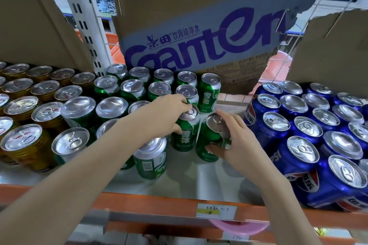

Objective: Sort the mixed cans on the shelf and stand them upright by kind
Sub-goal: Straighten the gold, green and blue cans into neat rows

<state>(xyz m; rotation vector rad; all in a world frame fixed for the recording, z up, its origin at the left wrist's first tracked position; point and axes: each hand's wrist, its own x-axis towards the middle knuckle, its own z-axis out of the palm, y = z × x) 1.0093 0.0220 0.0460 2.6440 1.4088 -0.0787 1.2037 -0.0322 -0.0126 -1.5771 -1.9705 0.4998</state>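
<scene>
"Three blocks were already standing by kind when I looked: gold cans (25, 141) on the left, green cans (111, 105) in the middle, blue cans (304, 141) on the right. By my reckoning, most of the sorting was done."

"What was left?"

"Two cans at the green block's right edge (both green). My left hand (169, 113) gripped one green can (185, 133) by its top, upright on the shelf (199, 177). My right hand (237, 141) clasped a tilted green can (209, 141) just beside it, not yet stood straight."

"Any boxes?"

"A torn water carton (199, 42) stood behind the rows; I could not tell what it held."
</scene>
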